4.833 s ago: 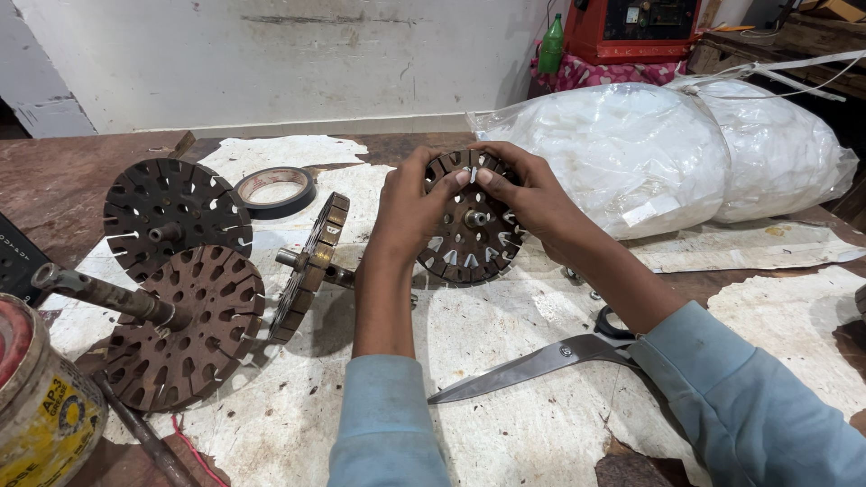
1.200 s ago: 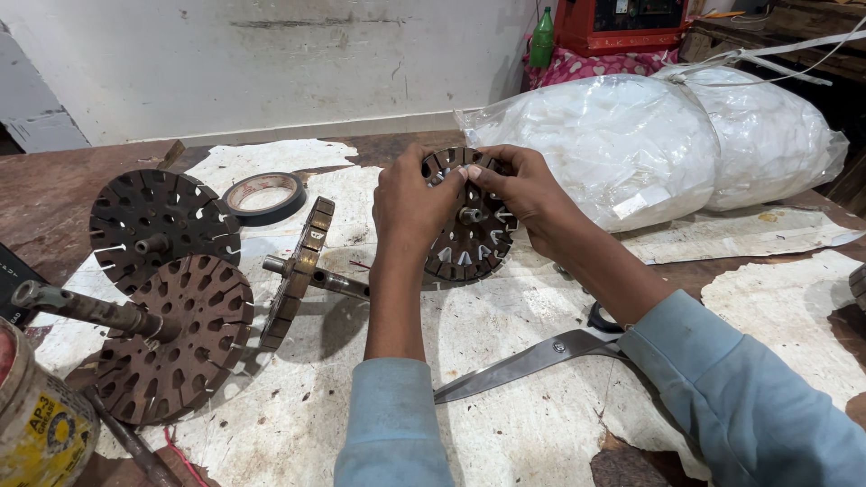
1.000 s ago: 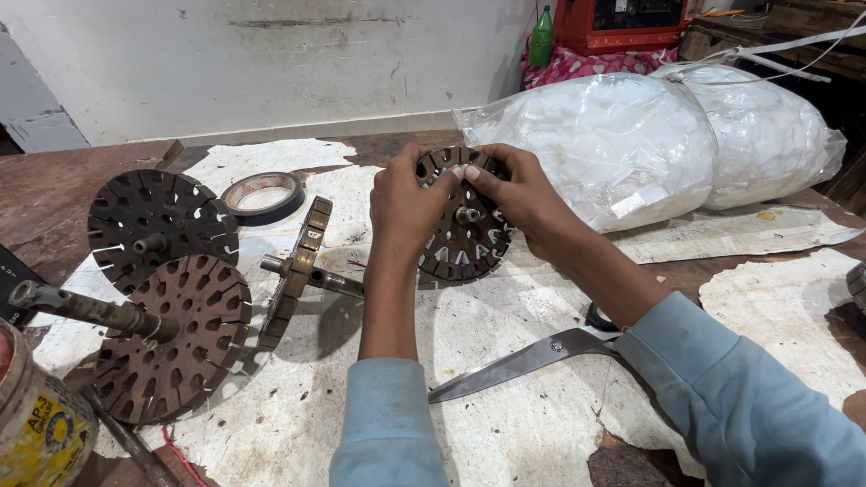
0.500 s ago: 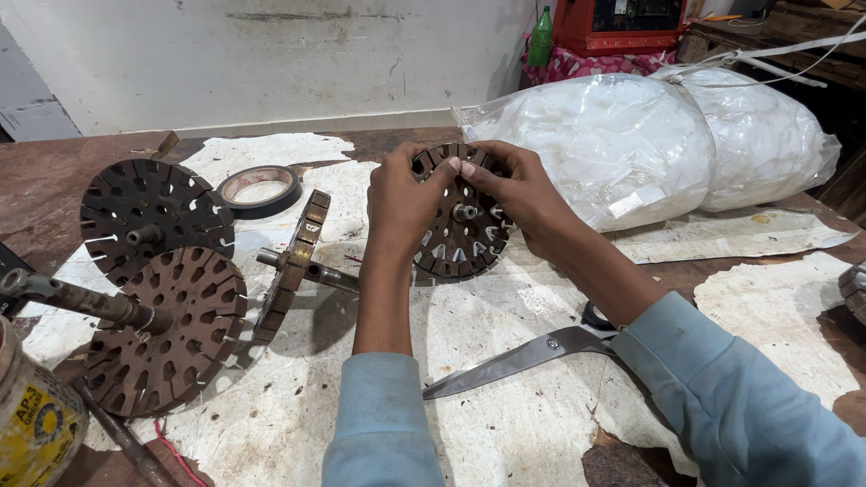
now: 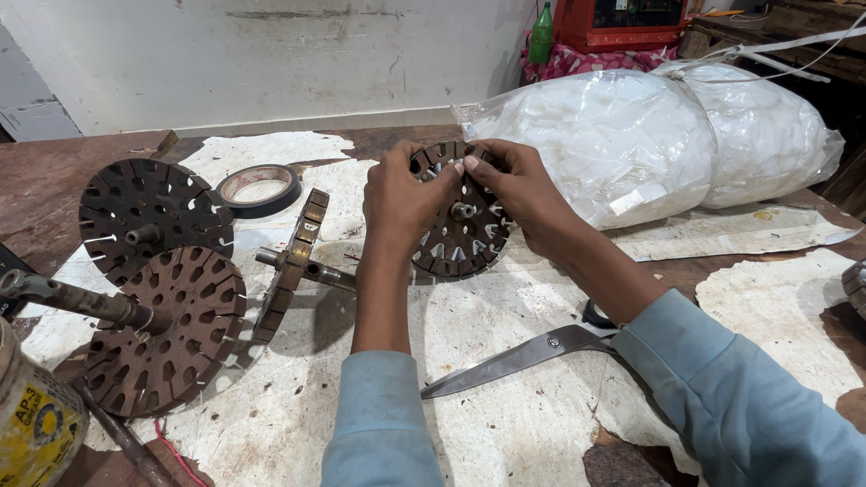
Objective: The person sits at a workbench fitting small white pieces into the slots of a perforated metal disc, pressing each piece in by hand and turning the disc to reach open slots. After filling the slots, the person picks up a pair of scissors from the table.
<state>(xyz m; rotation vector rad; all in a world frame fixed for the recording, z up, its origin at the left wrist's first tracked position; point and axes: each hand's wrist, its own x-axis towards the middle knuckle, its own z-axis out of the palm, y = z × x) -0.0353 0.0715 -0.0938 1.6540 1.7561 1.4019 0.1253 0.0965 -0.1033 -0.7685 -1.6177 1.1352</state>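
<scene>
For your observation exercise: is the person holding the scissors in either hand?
No: the scissors lie on the table while both hands grip the slotted metal disc.

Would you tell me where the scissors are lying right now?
In the head view, the scissors lie on the white paper, lower centre-right, beneath the right forearm.

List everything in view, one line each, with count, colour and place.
Slotted metal disc: one, dark brown, held upright at centre.
Other slotted discs on shafts: three, rusty brown, left.
Tape roll: one, black, behind the discs.
Scissors: one pair, grey, under the right forearm.
Plastic bags: two, white, right rear.
Bottle: one, green, far back.
Tin: one, yellow label, bottom left corner.
Paper sheets: white, covering the table.
Left hand: on the disc's left rim.
Right hand: at its top rim.
</scene>
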